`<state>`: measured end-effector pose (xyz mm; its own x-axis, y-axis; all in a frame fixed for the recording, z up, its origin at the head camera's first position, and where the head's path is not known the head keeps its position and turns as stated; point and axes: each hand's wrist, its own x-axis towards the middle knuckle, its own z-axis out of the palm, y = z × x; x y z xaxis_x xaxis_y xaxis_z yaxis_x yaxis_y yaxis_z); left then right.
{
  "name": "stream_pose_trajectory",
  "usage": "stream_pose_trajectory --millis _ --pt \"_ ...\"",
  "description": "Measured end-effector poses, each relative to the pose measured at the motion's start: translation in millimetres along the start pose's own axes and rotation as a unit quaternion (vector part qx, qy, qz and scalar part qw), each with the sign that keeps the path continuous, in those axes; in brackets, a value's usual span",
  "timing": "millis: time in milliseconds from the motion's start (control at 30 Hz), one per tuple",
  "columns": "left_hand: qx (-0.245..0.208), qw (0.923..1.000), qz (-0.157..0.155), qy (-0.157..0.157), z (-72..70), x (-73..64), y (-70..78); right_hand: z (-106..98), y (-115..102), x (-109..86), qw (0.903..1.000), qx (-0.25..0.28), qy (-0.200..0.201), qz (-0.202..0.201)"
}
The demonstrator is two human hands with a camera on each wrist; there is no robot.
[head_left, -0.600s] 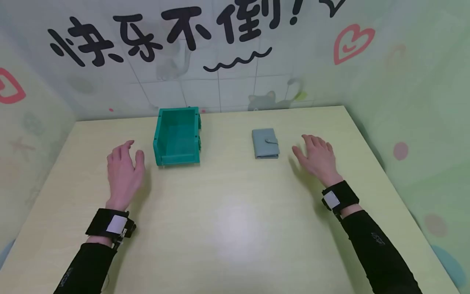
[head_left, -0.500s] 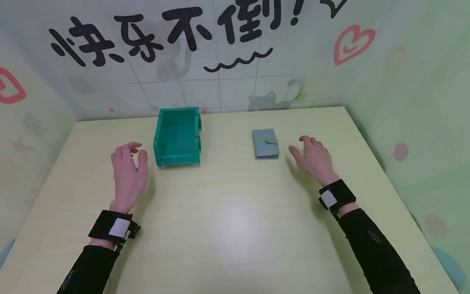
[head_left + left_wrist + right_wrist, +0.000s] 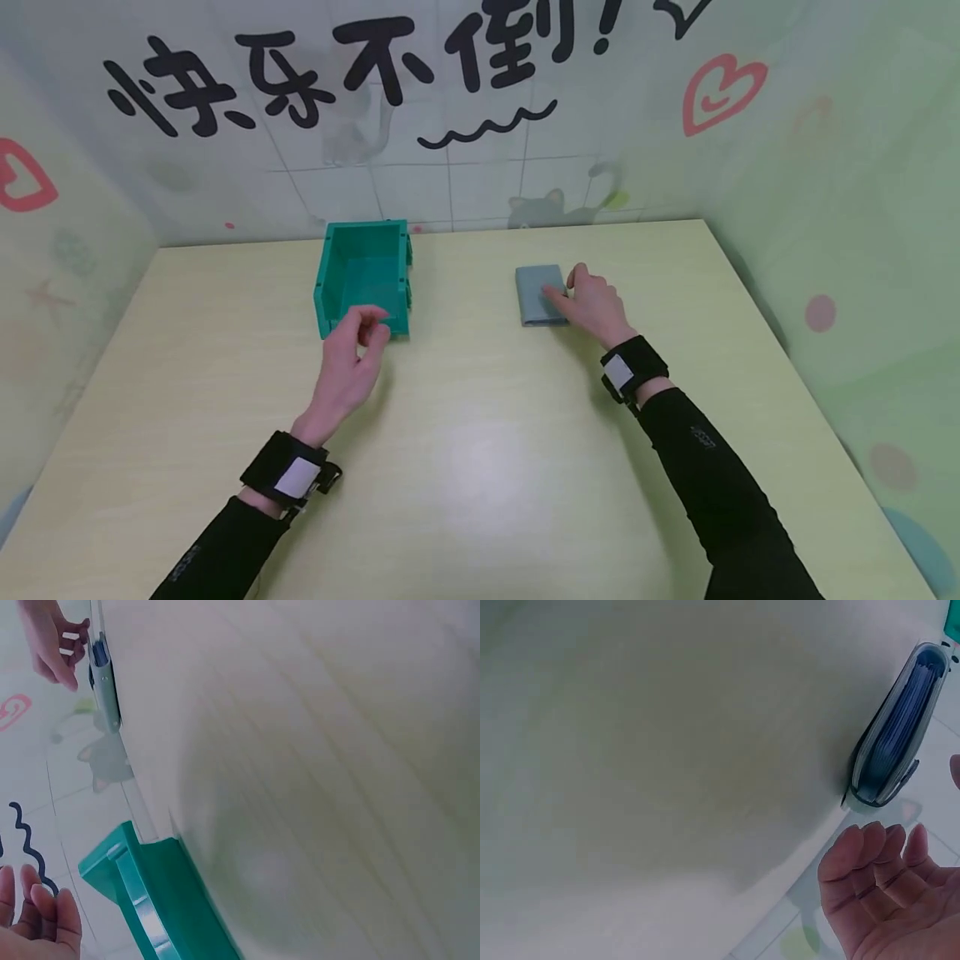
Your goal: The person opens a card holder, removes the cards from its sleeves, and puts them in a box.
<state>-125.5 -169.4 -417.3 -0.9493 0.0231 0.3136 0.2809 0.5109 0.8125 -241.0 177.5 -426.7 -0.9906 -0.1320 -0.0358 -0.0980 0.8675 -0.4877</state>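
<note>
A grey-blue card holder (image 3: 536, 298) lies on the table, its clear inner sleeves showing edge-on in the right wrist view. My right hand (image 3: 596, 310) hovers at its right side. The thumb overlaps the cover in the head view, and the strap is hidden behind it. In the right wrist view, loosely bent fingers (image 3: 859, 855) stand apart from the card holder. Left of it stands a green plastic bin (image 3: 367, 279) with nothing inside. My left hand (image 3: 347, 367) is over the bin's front edge, fingers loosely bent and holding nothing.
The pale wooden table (image 3: 480, 467) reaches back to a printed wall (image 3: 480, 187) with large black characters. Another printed wall (image 3: 840, 250) stands along the right side. Black bands with cameras sit on both wrists.
My left hand has moved right, from beside the bin to its front edge. My right hand has moved left to the card holder. The bin and card holder have stayed put.
</note>
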Motion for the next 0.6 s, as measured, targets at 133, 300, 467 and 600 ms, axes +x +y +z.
stream_pose_trajectory --millis 133,300,467,600 --pt "-0.007 0.9993 -0.008 -0.036 12.8 1.4 6.7 4 -7 7.8 0.9998 -0.012 -0.01 0.01" --pt "-0.003 0.9973 -0.029 -0.068 23.9 3.6 9.0 12 -9 17.4 0.9986 -0.044 -0.021 0.02" --pt "0.014 0.9941 -0.047 -0.096 31.6 5.3 8.6 15 -10 18.9 0.9959 -0.075 -0.042 0.028" --pt "0.024 0.9897 -0.063 -0.126 34.6 6.7 7.4 18 -20 13.3 0.9951 -0.069 -0.07 0.011"
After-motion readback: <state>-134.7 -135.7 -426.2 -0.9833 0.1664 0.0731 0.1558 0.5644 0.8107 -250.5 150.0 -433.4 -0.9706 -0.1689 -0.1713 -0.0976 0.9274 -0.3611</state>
